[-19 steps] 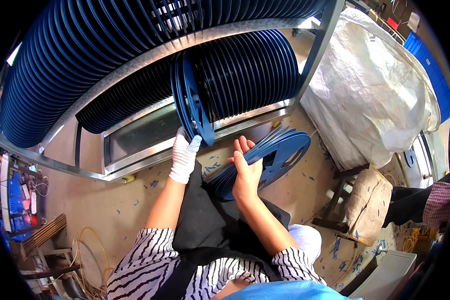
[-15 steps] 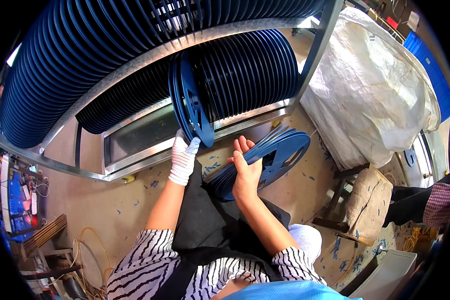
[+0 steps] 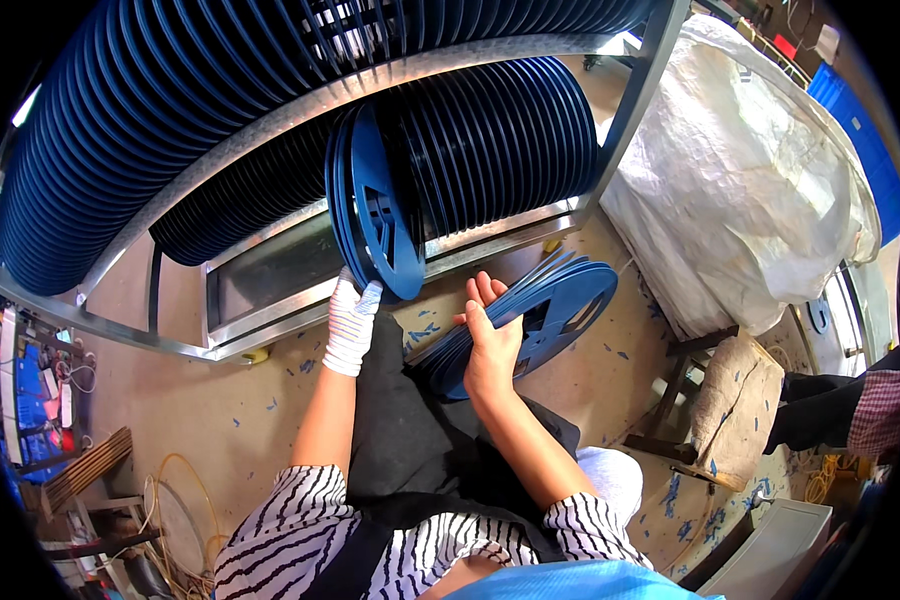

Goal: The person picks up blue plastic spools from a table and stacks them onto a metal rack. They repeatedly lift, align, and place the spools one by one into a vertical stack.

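My left hand [image 3: 352, 322], in a white striped glove, is closed on the lower edge of a few blue reel discs [image 3: 402, 262]. These discs lean out from a long row of similar discs [image 3: 505, 145] on the metal rack, and the front one shows its cut-out openings. My bare right hand [image 3: 494, 345] grips a stack of blue reel discs [image 3: 570, 310] over my lap, thumb on the near side. The stack is tilted and its discs fan apart at the top. Part of it is hidden behind my hand and wrist.
A second, larger row of blue discs [image 3: 100, 150] fills the upper rack level behind a metal rail [image 3: 270, 130]. A big white sack [image 3: 740, 190] stands at right, near a padded stool [image 3: 735, 410] and another person's leg [image 3: 820, 405]. Blue scraps litter the floor.
My left hand has shifted slightly left and down with the leaning discs, whose front face now shows more. My right hand and its stack stay nearly still.
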{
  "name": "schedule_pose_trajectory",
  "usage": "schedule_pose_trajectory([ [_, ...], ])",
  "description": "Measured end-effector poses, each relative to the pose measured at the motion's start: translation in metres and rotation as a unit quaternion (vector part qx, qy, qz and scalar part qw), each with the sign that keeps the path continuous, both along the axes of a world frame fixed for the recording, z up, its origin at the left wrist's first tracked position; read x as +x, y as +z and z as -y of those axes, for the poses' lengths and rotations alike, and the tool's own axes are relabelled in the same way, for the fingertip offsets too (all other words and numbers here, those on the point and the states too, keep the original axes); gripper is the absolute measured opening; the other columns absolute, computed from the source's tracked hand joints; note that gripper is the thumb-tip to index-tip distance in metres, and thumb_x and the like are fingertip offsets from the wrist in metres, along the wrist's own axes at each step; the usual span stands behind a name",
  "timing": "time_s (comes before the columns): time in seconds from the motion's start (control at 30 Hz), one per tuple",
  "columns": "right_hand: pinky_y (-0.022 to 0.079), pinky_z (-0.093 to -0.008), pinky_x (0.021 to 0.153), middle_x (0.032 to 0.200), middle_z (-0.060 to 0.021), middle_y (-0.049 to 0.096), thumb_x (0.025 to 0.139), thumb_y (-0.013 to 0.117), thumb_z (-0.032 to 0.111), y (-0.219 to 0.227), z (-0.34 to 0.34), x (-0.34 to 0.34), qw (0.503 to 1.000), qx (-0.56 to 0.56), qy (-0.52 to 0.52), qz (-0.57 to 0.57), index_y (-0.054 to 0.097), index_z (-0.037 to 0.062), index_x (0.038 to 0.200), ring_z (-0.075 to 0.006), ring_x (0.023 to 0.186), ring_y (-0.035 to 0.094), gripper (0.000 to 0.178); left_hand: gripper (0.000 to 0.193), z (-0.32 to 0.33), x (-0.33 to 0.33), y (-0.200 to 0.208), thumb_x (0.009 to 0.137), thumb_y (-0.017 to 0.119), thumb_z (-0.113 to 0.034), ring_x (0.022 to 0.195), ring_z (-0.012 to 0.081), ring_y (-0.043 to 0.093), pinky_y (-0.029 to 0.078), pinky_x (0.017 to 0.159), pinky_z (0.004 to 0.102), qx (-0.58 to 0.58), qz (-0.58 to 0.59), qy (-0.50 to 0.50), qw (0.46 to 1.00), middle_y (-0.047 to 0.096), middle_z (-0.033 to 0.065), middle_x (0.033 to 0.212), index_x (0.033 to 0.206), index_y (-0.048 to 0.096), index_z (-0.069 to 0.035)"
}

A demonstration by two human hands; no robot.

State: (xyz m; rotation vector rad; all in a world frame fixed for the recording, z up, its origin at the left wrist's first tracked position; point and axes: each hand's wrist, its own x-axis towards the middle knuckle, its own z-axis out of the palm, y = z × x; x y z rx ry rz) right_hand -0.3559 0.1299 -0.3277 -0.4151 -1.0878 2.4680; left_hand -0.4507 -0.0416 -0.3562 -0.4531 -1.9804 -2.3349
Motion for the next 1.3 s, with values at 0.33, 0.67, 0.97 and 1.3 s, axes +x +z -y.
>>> schedule_pose_trajectory([
  [0.33, 0.048, -0.0338, 0.088, 0.145, -0.0234, 0.037, 0.088, 0.062, 0.009, -0.003, 0.001, 0.000, 1.000, 0.002, -0.003, 0.011, 0.027, -0.0065, 0.137, -0.0293, 0.132, 0.043, 0.062, 0.043, 0.019, -0.019, 0.010, 0.092, 0.060, -0.011, 0.108, 0.0132, 0.054, 0.041, 0.099, 0.0282, -0.066, -0.018, 0.015, 0.998, 0.060, 0.0061, 0.120, 0.132, 0.048, 0.000],
  [0.67, 0.048, -0.0333, 0.088, 0.146, -0.0217, 0.037, 0.089, 0.061, 0.008, -0.005, 0.008, 0.003, 1.000, 0.002, 0.015, 0.005, 0.027, -0.0043, 0.138, -0.0299, 0.133, 0.042, 0.061, 0.039, 0.038, -0.017, 0.001, 0.094, 0.057, -0.011, 0.106, 0.0156, 0.057, 0.043, 0.097, 0.0309, -0.046, -0.013, 0.028, 0.998, 0.062, 0.0079, 0.118, 0.131, 0.049, 0.000],
  [0.97, 0.048, -0.0298, 0.085, 0.130, -0.0183, 0.053, 0.090, 0.058, 0.005, -0.009, 0.029, -0.001, 0.994, 0.081, 0.065, -0.028, 0.033, 0.0013, 0.128, -0.0242, 0.116, 0.057, 0.046, 0.042, 0.049, -0.018, 0.006, 0.091, 0.060, -0.013, 0.105, 0.0138, 0.055, 0.042, 0.096, 0.0290, -0.119, -0.014, 0.037, 0.992, 0.062, 0.0058, 0.117, 0.130, 0.051, -0.001],
  [1.3, 0.043, -0.0378, 0.101, 0.138, -0.0237, 0.046, 0.082, 0.067, 0.007, -0.027, 0.058, -0.104, 0.980, 0.200, 0.009, -0.025, 0.033, -0.0070, 0.129, -0.0315, 0.124, 0.052, 0.060, 0.042, 0.058, -0.019, -0.005, 0.092, 0.062, -0.014, 0.107, 0.0148, 0.055, 0.041, 0.097, 0.0296, -0.069, 0.009, -0.007, 0.998, 0.062, 0.0070, 0.119, 0.130, 0.049, -0.001],
])
